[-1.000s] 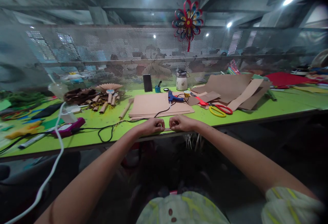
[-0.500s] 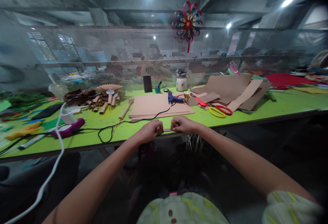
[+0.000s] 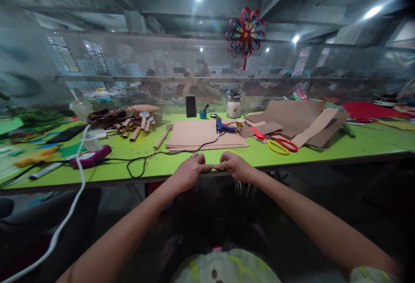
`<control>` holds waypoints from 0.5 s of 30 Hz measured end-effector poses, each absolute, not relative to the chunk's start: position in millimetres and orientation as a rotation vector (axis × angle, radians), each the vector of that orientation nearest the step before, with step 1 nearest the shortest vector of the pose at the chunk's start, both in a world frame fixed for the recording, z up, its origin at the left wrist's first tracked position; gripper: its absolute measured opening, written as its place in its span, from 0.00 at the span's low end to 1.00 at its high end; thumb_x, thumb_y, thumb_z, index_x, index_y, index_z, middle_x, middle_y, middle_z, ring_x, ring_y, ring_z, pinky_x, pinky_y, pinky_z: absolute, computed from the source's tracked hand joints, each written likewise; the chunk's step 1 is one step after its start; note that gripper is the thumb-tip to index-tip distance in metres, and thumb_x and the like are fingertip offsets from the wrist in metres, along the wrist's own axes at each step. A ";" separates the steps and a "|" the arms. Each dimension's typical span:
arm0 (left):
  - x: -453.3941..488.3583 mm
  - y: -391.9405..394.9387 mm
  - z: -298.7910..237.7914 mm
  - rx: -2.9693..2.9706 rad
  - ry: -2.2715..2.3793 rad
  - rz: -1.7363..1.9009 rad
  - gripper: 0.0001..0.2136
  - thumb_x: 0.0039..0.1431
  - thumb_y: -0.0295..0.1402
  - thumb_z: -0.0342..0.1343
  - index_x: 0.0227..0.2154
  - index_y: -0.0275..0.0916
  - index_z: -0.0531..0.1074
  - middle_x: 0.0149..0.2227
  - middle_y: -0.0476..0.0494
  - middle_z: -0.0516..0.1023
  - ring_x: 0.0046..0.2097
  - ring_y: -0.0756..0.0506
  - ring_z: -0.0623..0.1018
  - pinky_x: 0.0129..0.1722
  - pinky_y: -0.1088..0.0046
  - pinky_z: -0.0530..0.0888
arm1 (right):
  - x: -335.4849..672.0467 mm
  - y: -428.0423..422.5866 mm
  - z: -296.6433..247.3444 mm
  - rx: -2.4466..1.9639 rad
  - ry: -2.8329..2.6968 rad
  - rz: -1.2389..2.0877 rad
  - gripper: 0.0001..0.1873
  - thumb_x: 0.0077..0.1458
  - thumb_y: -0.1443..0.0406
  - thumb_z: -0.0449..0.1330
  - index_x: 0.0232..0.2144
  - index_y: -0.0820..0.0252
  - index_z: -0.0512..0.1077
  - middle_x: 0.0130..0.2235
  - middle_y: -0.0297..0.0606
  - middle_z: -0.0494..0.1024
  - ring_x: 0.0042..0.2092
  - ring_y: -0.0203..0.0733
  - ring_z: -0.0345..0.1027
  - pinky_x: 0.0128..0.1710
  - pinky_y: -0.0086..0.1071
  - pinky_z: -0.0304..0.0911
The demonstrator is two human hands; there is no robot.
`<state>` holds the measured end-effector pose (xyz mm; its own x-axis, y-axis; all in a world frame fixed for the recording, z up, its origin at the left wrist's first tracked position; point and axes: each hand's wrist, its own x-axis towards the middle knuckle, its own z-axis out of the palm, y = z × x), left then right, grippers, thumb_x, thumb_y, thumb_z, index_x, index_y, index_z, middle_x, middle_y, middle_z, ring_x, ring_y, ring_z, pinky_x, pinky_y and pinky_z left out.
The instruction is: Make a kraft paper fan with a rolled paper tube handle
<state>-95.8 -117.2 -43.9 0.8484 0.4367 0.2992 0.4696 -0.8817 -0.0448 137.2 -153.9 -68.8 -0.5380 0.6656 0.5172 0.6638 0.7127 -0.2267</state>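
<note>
My left hand [image 3: 189,170] and my right hand [image 3: 235,166] rest side by side at the near edge of the green table [image 3: 324,153]. Both have curled fingers pinching a thin brown strip [image 3: 214,166] that runs between them. The strip is small and mostly hidden by the fingers. Just behind the hands lies a stack of brown cardboard sheets [image 3: 201,134]. A blue glue gun [image 3: 222,125] lies on that stack, its black cord [image 3: 152,158] trailing left.
Scissors with red and yellow handles [image 3: 279,143] lie to the right, by loose brown card pieces [image 3: 298,119]. Rolled paper tubes [image 3: 136,126], a white cable [image 3: 69,214] and a pink device [image 3: 90,157] are at left. A mesh screen [image 3: 162,71] backs the table.
The view has shifted slightly, so the table sits lower in the picture. My hands stay together on the strip at the table edge, fingers a little more extended than before.
</note>
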 end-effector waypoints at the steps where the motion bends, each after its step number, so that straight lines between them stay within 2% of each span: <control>1: -97.3 -118.2 -42.4 -2.900 -0.683 -0.414 0.23 0.56 0.20 0.46 0.50 0.48 0.71 0.35 0.43 0.66 0.38 0.44 0.65 0.38 0.69 0.64 | 137.5 -154.5 -67.8 -1.014 -2.353 -0.017 0.20 0.53 0.79 0.53 0.40 0.55 0.77 0.34 0.39 0.69 0.38 0.38 0.61 0.37 0.30 0.58; 4: -104.2 -119.5 -39.7 -2.879 -0.607 -0.383 0.23 0.57 0.20 0.46 0.52 0.46 0.69 0.37 0.42 0.67 0.39 0.43 0.65 0.38 0.68 0.65 | 137.7 -157.2 -62.7 -1.020 -2.418 -0.054 0.22 0.51 0.80 0.53 0.42 0.55 0.76 0.36 0.40 0.70 0.39 0.40 0.61 0.38 0.30 0.58; 10: -113.5 -121.5 -40.5 -2.857 -0.528 -0.329 0.19 0.57 0.21 0.45 0.50 0.37 0.68 0.38 0.38 0.69 0.41 0.42 0.66 0.42 0.64 0.67 | 139.5 -169.5 -49.9 -1.047 -2.531 -0.098 0.20 0.53 0.79 0.53 0.44 0.59 0.74 0.39 0.42 0.72 0.42 0.42 0.59 0.40 0.33 0.59; 15: -115.6 -124.2 -42.8 -2.836 -0.537 -0.314 0.18 0.59 0.23 0.45 0.52 0.35 0.67 0.40 0.37 0.70 0.42 0.42 0.66 0.43 0.64 0.67 | 144.1 -176.9 -48.0 -1.052 -2.561 -0.125 0.20 0.52 0.79 0.52 0.44 0.62 0.73 0.42 0.44 0.72 0.42 0.43 0.58 0.41 0.34 0.59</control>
<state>-115.6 -124.2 -42.8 0.9096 0.3307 0.2517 0.3817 -0.9042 -0.1914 144.1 -176.9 -48.0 -0.6540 0.6615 0.3671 0.6940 0.7177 -0.0569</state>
